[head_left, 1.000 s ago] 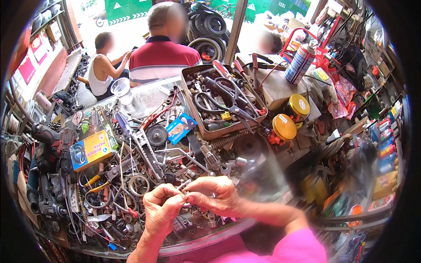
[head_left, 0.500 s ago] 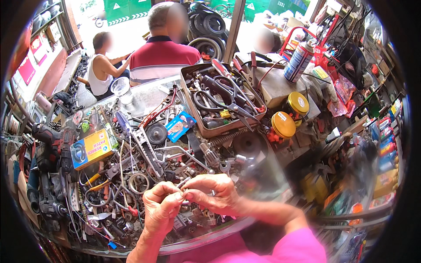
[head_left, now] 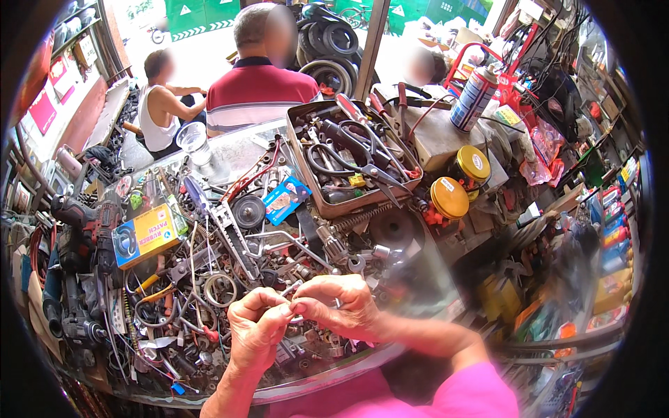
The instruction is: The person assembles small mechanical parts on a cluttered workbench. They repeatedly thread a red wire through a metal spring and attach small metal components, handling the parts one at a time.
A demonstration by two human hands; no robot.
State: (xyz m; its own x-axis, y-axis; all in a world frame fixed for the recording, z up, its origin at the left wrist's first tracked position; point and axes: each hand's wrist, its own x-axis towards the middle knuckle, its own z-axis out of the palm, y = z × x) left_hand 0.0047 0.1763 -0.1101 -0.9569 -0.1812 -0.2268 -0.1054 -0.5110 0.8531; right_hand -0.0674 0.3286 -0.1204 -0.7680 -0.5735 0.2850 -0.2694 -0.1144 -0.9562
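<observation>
Fingers (head_left: 279,318) of the left hand (head_left: 252,329) and the right hand (head_left: 343,306) meet tip to tip in a pinch on a small part (head_left: 291,305), too hidden to identify. Farther back on the counter (head_left: 233,150), an open box (head_left: 340,212) holds scissors (head_left: 374,171) and a jumble of other tools, near two yellow-lidded jars (head_left: 449,198) whose contents cannot be told, while a clear tub (head_left: 195,143) stands toward the far edge. Right at the fingertips, the small part is above loose metal pieces (head_left: 313,350) strewn along the counter's near side.
</observation>
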